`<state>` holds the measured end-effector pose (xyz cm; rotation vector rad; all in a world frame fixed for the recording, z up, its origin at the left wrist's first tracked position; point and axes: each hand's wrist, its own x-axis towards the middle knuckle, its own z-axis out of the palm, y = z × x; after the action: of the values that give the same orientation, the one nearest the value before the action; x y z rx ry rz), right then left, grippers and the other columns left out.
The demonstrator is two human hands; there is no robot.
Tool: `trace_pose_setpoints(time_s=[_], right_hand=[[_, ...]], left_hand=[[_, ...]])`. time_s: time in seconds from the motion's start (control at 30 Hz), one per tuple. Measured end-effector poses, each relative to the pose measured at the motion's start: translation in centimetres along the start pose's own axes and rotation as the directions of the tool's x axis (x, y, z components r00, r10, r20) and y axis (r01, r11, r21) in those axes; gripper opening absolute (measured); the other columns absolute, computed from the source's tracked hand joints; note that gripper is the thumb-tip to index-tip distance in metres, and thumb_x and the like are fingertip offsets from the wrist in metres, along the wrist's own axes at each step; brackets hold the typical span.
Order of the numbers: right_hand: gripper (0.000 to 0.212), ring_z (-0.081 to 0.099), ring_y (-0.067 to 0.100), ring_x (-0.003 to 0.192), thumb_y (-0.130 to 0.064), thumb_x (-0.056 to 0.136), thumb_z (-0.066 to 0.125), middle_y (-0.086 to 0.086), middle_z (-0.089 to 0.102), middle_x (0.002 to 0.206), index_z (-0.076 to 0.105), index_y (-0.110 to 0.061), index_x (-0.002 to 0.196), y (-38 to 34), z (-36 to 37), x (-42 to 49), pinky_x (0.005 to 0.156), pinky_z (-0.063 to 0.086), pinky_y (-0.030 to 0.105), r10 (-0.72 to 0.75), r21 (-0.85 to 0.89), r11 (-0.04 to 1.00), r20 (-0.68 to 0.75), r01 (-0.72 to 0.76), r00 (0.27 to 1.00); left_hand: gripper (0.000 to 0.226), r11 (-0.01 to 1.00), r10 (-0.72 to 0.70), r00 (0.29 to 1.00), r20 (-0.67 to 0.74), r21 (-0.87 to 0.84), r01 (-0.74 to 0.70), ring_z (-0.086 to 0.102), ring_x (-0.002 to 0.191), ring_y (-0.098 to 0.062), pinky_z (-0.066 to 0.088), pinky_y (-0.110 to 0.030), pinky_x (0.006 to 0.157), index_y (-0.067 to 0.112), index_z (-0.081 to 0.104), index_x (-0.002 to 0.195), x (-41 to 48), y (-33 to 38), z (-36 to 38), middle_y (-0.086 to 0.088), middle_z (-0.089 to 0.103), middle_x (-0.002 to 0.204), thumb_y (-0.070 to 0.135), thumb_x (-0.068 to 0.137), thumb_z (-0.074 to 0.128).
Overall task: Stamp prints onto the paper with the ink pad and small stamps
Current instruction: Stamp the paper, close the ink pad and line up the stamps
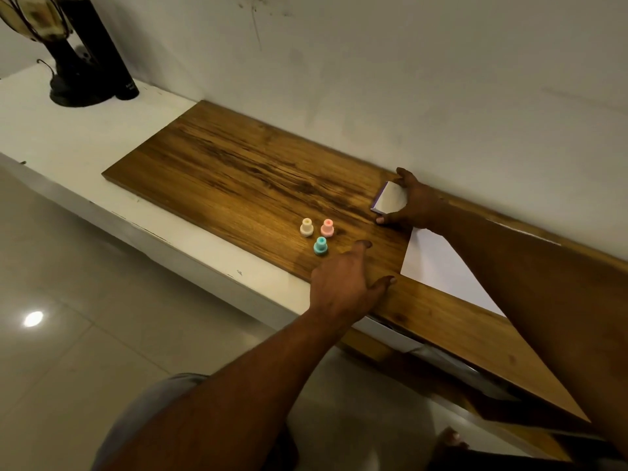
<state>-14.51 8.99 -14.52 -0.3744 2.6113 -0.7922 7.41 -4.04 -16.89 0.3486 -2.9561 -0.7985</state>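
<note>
On the brown wood-grain tabletop [238, 171] stand three small plastic stamps, cream [306, 227], pink [327, 228] and teal [320, 245], close together. They look light and rigid, best pinched by the narrow knob on top. The left hand [343, 283] reaches toward them, its grip spread and empty. The right hand [413, 202] pinches a flat white, purple-edged case [390, 198], probably the ink pad, by its edges. The thin white paper sheet [438, 263] lies just beside it, floppy and easily shifted.
</note>
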Motion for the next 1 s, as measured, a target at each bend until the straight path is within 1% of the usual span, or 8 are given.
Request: trace_pose_setpoints(time_s=[0.13,0.23,0.37,0.5,0.63,0.73,0.83,1.0], right_hand=[[0.116,0.047,0.027,0.139,-0.053,0.062,0.092,-0.001,0.046,0.155,0.03,-0.026,0.156,-0.4,0.0,-0.6,0.112,0.041,0.055,-0.013,0.203,0.978,-0.205,0.056,0.979],[0.078,0.064,0.013,0.112,-0.058,0.072,0.084,-0.008,0.067,0.127,0.053,-0.027,0.137,-2.0,0.2,-1.8,0.098,0.052,0.044,-0.144,0.129,0.968,-0.42,0.216,0.896],[0.05,0.066,0.0,0.093,-0.059,0.08,0.073,-0.016,0.07,0.108,0.065,-0.035,0.123,-5.2,1.7,-3.8,0.094,0.053,0.04,-0.507,-0.261,0.845,-0.116,0.466,0.854],[0.048,0.06,0.01,0.114,-0.052,0.088,0.07,-0.013,0.065,0.129,0.06,-0.033,0.131,-7.0,4.5,-4.0,0.102,0.027,0.041,-0.539,-0.396,0.744,0.118,0.538,0.834],[0.045,0.057,0.01,0.118,-0.044,0.09,0.071,-0.011,0.062,0.133,0.06,-0.033,0.132,-7.5,5.5,-3.4,0.1,0.027,0.04,-0.522,-0.376,0.758,0.141,0.533,0.842],[0.036,0.058,0.006,0.113,-0.045,0.089,0.071,-0.016,0.065,0.124,0.064,-0.037,0.123,-7.6,5.9,-3.0,0.103,0.034,0.045,-0.514,-0.325,0.778,0.163,0.538,0.842],[0.028,0.06,0.009,0.111,-0.046,0.09,0.069,-0.015,0.068,0.114,0.066,-0.037,0.116,-7.9,6.1,-2.1,0.104,0.032,0.047,-0.497,-0.344,0.783,0.157,0.519,0.854],[0.028,0.059,0.014,0.102,-0.054,0.089,0.066,-0.012,0.07,0.101,0.071,-0.033,0.108,-7.8,4.5,1.3,0.101,0.032,0.047,-0.363,-0.409,0.864,-0.102,0.293,0.926]], left_hand=[[0.082,0.997,0.024,0.999,-0.021,-0.074,-0.026,0.067,0.086,-0.015,0.06,-0.041,0.079,0.032,0.041,0.151,0.2,0.0,-0.9,0.005,0.07,0.096,0.081,0.086,0.055],[0.069,0.983,0.033,0.988,-0.152,-0.173,-0.059,0.064,0.074,-0.006,0.056,-0.029,0.069,0.029,0.054,0.142,0.8,-0.6,-2.4,0.011,0.066,0.082,0.074,0.089,0.06],[0.037,0.953,-0.118,0.923,-0.366,-0.303,0.001,0.063,0.07,0.0,0.042,-0.015,0.059,0.024,0.065,0.122,2.4,-2.7,-5.6,0.015,0.065,0.082,0.05,0.096,0.069],[0.03,0.939,-0.29,0.868,-0.402,-0.294,0.178,0.058,0.077,-0.007,0.041,-0.022,0.063,0.024,0.067,0.126,3.8,-6.3,-7.7,0.007,0.068,0.092,0.04,0.101,0.065],[0.035,0.917,-0.391,0.899,-0.195,-0.169,0.362,0.067,0.103,-0.02,0.053,-0.034,0.081,0.028,0.065,0.133,4.8,-8.9,-7.8,0.0,0.073,0.118,0.041,0.1,0.066],[0.038,0.917,-0.379,0.923,-0.062,-0.157,0.366,0.066,0.114,-0.022,0.056,-0.04,0.093,0.029,0.065,0.136,5.4,-10.0,-7.5,-0.001,0.07,0.128,0.038,0.1,0.068],[0.037,0.923,-0.349,0.937,-0.026,-0.182,0.338,0.066,0.11,-0.02,0.053,-0.034,0.087,0.029,0.067,0.134,5.8,-10.2,-7.3,0.001,0.07,0.126,0.034,0.097,0.073],[0.037,0.935,-0.324,0.944,-0.059,-0.17,0.31,0.066,0.102,-0.013,0.046,-0.028,0.076,0.032,0.071,0.128,6.0,-10.1,-6.3,0.004,0.072,0.122,0.037,0.092,0.079]])
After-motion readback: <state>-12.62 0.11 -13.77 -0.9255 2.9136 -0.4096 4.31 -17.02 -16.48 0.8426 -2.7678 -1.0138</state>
